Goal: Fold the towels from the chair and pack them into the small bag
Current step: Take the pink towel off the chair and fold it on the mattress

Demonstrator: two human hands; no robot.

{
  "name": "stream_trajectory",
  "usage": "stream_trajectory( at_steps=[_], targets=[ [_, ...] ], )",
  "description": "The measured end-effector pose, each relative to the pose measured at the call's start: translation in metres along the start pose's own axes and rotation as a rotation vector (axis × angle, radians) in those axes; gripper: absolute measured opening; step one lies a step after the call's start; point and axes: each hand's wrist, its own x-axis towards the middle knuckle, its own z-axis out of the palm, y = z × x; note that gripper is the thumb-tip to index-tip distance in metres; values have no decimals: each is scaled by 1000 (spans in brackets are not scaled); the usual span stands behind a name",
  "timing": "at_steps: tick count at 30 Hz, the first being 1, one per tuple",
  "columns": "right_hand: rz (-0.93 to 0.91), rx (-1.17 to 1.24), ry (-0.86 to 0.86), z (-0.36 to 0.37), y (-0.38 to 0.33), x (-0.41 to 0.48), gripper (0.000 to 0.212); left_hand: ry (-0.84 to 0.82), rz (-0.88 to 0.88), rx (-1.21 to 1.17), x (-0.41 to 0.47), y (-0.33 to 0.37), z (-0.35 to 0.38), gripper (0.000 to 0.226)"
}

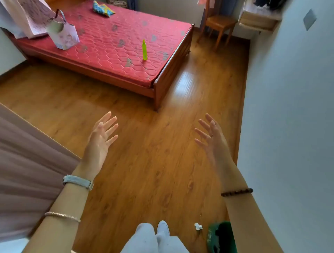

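A person stood on a wooden floor, left hand (101, 137) and right hand (211, 137) both raised, fingers spread, grasping nothing. The wooden chair (220, 23) was at the upper right, with pink cloth (202, 2) at its back (perhaps a towel, too cropped to tell). The small bag (63, 36) sat on the red bed (117, 45), upper left. The sound approach seemed to be to reach the chair and lift one towel by two corners.

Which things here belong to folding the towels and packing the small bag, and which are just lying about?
For the job: small bag, wooden chair, left hand and right hand, both empty. Towels hard to make out.
Lying about: green bottle, patterned bundle, crumpled paper, green bin.
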Motion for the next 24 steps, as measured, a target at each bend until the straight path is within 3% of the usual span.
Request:
stream_trajectory(
  at_steps=[12, 24],
  targets=[
    [41, -6, 40, -4, 7, 39, 89, -60, -10, 3, 60, -1, 21, 63],
    [29, 15, 106, 8, -26, 170, 94, -133, -17, 23, 223, 18, 31, 62]
  ],
)
